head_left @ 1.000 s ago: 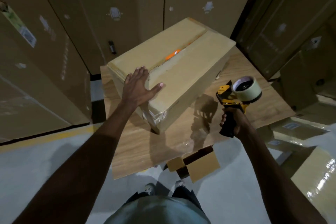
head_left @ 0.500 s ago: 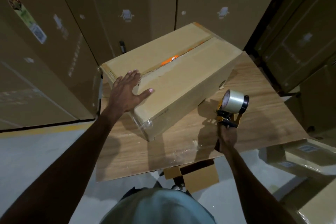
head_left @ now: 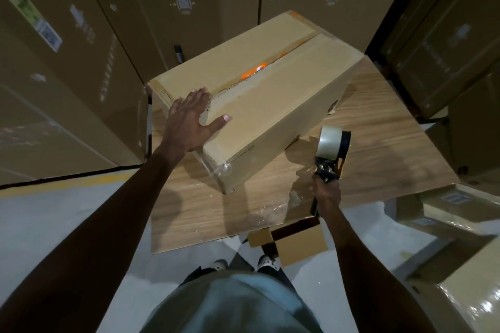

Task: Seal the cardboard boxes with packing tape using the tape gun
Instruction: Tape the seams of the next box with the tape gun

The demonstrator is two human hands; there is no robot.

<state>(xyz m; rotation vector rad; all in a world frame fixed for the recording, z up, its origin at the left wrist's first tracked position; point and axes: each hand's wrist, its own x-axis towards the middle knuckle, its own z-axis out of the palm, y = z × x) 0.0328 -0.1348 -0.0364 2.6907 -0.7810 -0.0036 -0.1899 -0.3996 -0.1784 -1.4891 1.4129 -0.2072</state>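
box: big plain brown cardboard box (head_left: 270,105), sits on the wood-grain table (head_left: 378,149), turned at an angle so one corner points toward the person

box top: two long flaps meet in a center seam (head_left: 270,67). seam isn't flush, there's a gap w/ something orange (head_left: 253,73) showing thru

box tape: some clear tape (head_left: 220,169) already wrinkled around the near corner, shiny. a smoother strip shows along the seam's near end, can't tell how far it goes

left hand: left hand (head_left: 189,121) is flat on the box top at the near end, fingers straight & spread, thumb out to the side. pressing, not grabbing anything

right hand: right hand (head_left: 326,194) is wrapped around the tape gun's black handle, just off the box's near-right side, over the table

tape gun: tape gun (head_left: 331,157) is yellow/black, roll of clear tape (head_left: 330,140) on top, not touching the box

around the box: tall cartons (head_left: 81,35) stacked behind it, wrapped cartons (head_left: 460,265) to its right, small cardboard piece (head_left: 300,244) on the floor under the table edge
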